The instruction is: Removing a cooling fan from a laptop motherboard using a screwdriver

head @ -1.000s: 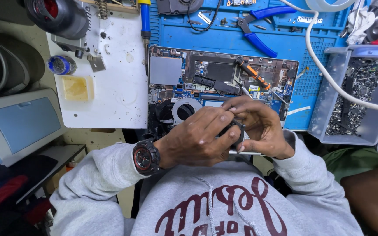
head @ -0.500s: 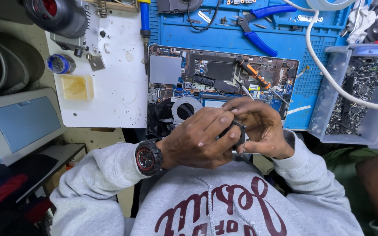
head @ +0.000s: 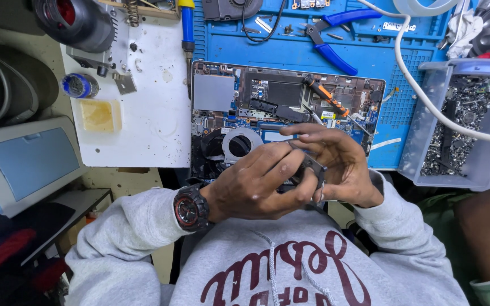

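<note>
Grey metal, one small bracket (head: 307, 170), is pinched by the left hand (head: 256, 184) and right hand (head: 336, 167) above one opened laptop (head: 284, 107).

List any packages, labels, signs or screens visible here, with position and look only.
White label: a small pale rectangle on the opened laptop, just beyond the left hand.
Yellow sticker: tiny, on the board beyond the right hand.
Round tin: blue-rimmed, on the white mat, far left.
No screens or signs.
</note>
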